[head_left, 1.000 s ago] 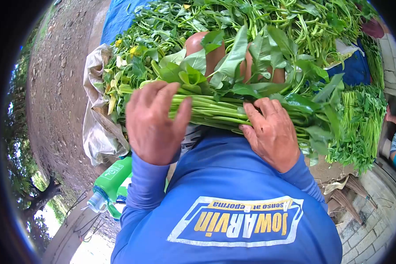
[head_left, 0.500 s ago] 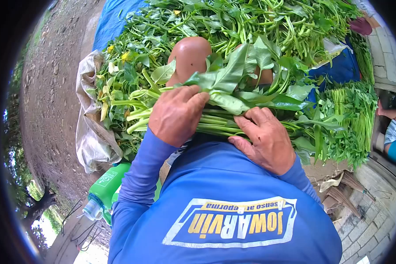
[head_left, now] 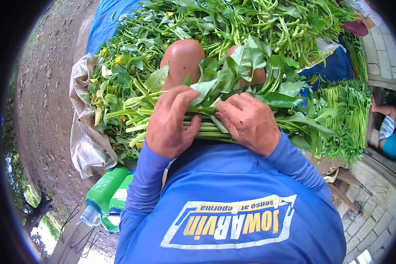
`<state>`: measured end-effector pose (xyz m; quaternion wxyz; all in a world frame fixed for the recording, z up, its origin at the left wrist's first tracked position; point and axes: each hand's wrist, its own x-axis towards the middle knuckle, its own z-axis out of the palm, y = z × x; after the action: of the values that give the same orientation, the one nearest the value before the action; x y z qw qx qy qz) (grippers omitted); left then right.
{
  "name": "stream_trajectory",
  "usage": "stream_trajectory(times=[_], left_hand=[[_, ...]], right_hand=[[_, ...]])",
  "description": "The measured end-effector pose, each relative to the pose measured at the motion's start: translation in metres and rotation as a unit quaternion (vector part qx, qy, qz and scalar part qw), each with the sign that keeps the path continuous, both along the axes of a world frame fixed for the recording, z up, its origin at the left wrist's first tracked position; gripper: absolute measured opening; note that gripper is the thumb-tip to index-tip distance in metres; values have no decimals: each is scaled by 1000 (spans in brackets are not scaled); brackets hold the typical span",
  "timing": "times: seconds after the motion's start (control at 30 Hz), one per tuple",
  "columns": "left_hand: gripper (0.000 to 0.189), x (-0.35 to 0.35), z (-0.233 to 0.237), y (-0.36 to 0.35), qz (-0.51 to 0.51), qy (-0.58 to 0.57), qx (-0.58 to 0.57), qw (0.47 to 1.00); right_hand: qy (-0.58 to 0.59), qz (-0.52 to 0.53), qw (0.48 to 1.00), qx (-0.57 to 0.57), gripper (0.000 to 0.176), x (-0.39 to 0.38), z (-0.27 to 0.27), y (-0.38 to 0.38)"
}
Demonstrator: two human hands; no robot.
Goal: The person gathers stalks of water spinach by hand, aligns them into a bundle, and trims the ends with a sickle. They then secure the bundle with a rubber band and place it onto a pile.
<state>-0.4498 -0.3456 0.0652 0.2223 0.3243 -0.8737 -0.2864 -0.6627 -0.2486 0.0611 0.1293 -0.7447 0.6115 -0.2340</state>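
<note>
A bundle of water spinach (head_left: pixel 209 129) lies across my lap, its pale cut stems pointing left and its broad leaves to the right. My left hand (head_left: pixel 169 121) is over the stems, thumb and fingers apart, fingertips beside a broad leaf (head_left: pixel 205 88). Close to its right, my right hand (head_left: pixel 251 121) is closed, with thumb and forefinger pinched on a leafy stem of the bundle. The undersides of both hands are partly hidden. Beyond the bundle my bare knees (head_left: pixel 183 61) stand up among the greens.
A large heap of loose greens (head_left: pixel 233 26) spreads ahead over a blue sheet (head_left: pixel 108 22). Tied-looking greens (head_left: pixel 343 114) are at right, a white sack (head_left: pixel 86 136) at left. Green bottles (head_left: pixel 105 187) stand by my left elbow. Other people (head_left: pixel 389 136) are at the right edge.
My left hand has loosened from the bundle, its thumb coming away from the fingers. My right hand has moved left and up, closer to the left hand. The view has shifted slightly.
</note>
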Motion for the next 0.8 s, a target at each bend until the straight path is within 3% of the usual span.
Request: stream_trajectory(times=[0.1,0.23,0.33,0.47,0.5,0.57,0.67,0.7,0.8], left_hand=[[52,-14,18,-6,29,-18,-46,998],[61,-42,6,-27,22,-191,-4,981],[49,-60,-11,-36,-26,-224,1,974],[40,-70,-17,-37,3,-187,124,975],[30,-68,-23,-37,18,-163,109,980],[31,-68,-21,-33,42,-177,104,978],[32,-66,-24,-33,69,-168,86,980],[32,-65,-27,-32,75,-161,80,981],[32,-63,-26,-31,84,-147,81,982]], right_hand=[[-37,-23,999,-21,13,5,-3,8],[-33,-19,999,-8,23,4,2,12],[-46,-45,998,-6,18,4,1,16],[-112,-152,981,45,12,3,-2,14],[-117,-187,973,66,11,3,-3,13],[-90,-220,968,79,7,1,-1,6],[27,-162,985,54,4,-6,7,-15],[46,-103,993,-16,3,-13,3,-26],[51,21,998,-7,3,-30,-23,-50]])
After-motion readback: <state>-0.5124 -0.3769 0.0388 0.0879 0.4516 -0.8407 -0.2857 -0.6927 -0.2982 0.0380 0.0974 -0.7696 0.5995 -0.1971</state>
